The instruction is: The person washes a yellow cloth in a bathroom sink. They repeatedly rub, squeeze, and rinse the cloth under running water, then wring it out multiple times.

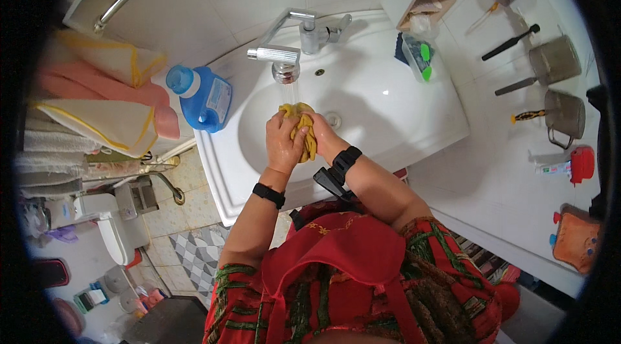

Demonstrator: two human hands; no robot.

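Note:
A wet yellow cloth (306, 137) is bunched between my two hands over the basin of a white washbasin (378, 101). My left hand (281, 142) presses on it from the left side, fingers curled over its top. From the right, my right hand (324, 133) grips its other side, partly hidden behind the cloth. Water runs from the chrome faucet (286, 72) onto the top of the cloth. The metal drain (333, 120) shows just right of my right hand.
A blue detergent bottle (206, 99) stands on the washbasin's left rim. At the right rim sits a clear plastic container (419, 57) with green parts. Towels (106, 96) hang at the left. Cups (555, 60) and brushes are mounted on the right wall.

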